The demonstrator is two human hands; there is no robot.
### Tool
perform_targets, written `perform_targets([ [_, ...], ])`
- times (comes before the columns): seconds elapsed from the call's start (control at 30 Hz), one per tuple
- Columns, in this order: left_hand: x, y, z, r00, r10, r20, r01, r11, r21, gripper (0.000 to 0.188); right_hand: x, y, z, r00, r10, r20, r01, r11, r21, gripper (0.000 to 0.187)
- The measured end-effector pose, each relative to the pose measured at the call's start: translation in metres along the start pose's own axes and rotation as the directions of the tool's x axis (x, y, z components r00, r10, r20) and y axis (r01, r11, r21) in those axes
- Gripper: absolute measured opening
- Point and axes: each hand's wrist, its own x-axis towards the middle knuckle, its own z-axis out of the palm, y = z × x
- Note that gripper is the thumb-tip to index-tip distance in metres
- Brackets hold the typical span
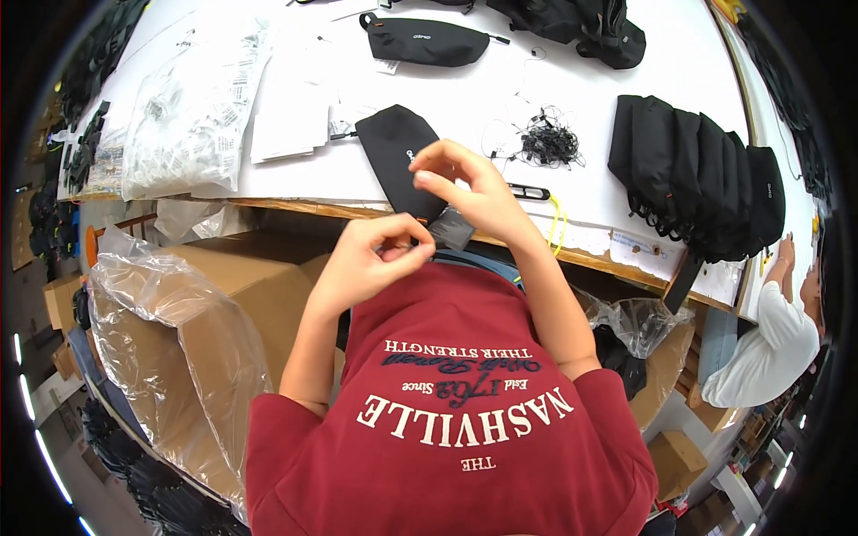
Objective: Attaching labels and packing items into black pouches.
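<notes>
1. At the near edge of the white table (pixel 295 183): one black pouch (pixel 399 156), lying flat with its lower end hanging over the edge toward the person in the red shirt.
2. Left hand (pixel 371 259): fingers curled, thumb and forefinger pinched on something small at the pouch's lower end; what it is cannot be told.
3. Right hand (pixel 469 192): raised just above the pouch, thumb and forefinger tips pressed together as if on a thin thread or tag; the other fingers loosely bent.
4. Progress, as a judgement: this pouch is mid-handling. A row of black pouches (pixel 702 174) stands packed together at the right, apparently finished. Another pouch (pixel 424 40) lies at the far side, apart.
5. Nearby: a tangle of thin black cords (pixel 547 143) just beside the right hand; clear plastic bags (pixel 192 107) with white paper sheets at the left.
6. Below the table: cardboard boxes lined with clear plastic (pixel 170 313), left and right of the person.
7. Another person in white (pixel 764 344) sits at the right edge, well apart; nothing obstructs the hands.
</notes>
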Motion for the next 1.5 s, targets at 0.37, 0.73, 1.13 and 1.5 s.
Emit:
perform_targets([
  [0.37,0.001,-0.002,0.014,0.949,0.311,0.044,-0.314,0.946,0.082,0.008,0.008,0.045,0.023,0.980,-0.200,-0.022,0.099,0.574,-0.813,0.054],
  [0.73,0.030,-0.028,-0.018,0.799,0.592,-0.107,-0.251,0.489,0.836,0.043,-0.031,-0.028,0.004,0.971,-0.177,-0.158,0.100,0.909,-0.404,0.024],
  [1.13,0.019,-0.016,-0.018,0.726,0.688,-0.017,-0.417,0.459,0.785,0.030,-0.040,-0.029,-0.002,0.994,-0.107,-0.013,0.099,0.952,-0.289,0.024],
  [1.5,0.001,-0.019,-0.012,0.979,0.194,-0.060,-0.150,0.891,0.429,0.023,0.012,0.037,-0.089,0.942,-0.175,-0.286,-0.212,0.347,-0.914,0.024],
])
